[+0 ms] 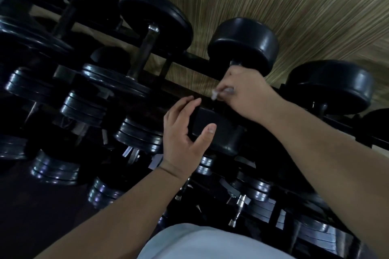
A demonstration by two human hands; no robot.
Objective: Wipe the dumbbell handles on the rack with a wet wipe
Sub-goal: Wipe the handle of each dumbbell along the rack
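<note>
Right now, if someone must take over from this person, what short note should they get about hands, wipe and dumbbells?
Left hand: fingers fairly straight, steadies the dumbbell at its near head.
Right hand: grips the wet wipe around this dumbbell's handle.
Done: cannot tell which handles are wiped already.
Left: finish this handle, then the other dumbbells on the rack.
</note>
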